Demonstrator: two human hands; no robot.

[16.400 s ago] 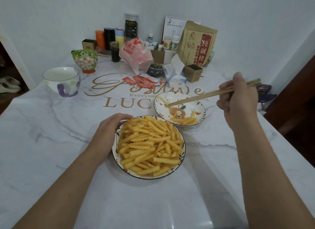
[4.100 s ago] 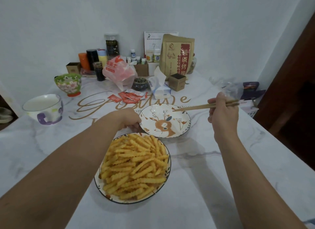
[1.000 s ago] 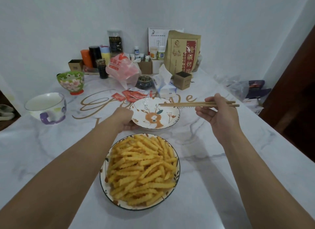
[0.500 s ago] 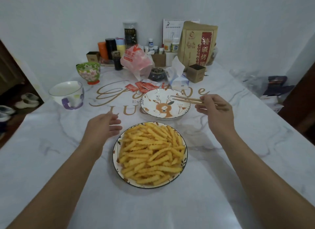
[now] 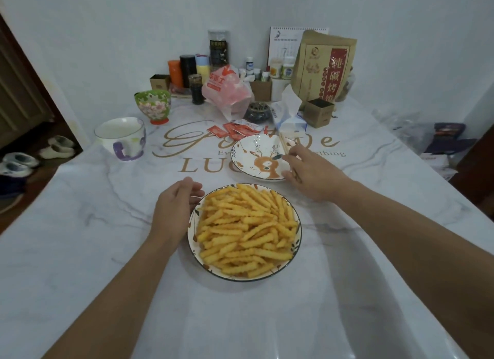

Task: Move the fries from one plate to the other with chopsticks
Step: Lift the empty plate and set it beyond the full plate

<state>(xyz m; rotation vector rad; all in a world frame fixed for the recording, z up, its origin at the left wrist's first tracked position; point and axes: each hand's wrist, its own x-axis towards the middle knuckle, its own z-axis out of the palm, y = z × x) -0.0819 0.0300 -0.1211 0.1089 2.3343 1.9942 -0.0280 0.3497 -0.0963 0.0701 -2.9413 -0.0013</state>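
Note:
A round plate (image 5: 193,234) heaped with crinkle-cut fries (image 5: 247,229) sits in front of me on the marble table. Behind it stands a second plate (image 5: 242,155) with a deer picture and no fries on it. My right hand (image 5: 311,172) holds the wooden chopsticks (image 5: 284,144) over the right edge of the deer plate, tips pointing away from me. My left hand (image 5: 175,206) is beside the left rim of the fries plate, fingers loosely curled and holding nothing.
A white mug (image 5: 121,138) and a floral bowl (image 5: 153,106) stand at the left. Red sauce packets (image 5: 235,128), a pink bag (image 5: 227,91), a tissue pack (image 5: 288,115), small boxes, bottles and a brown paper bag (image 5: 324,67) crowd the table's far end.
My right hand has lowered and turned the chopsticks so their tips point away instead of left. My left hand has closed in on the fries plate's rim.

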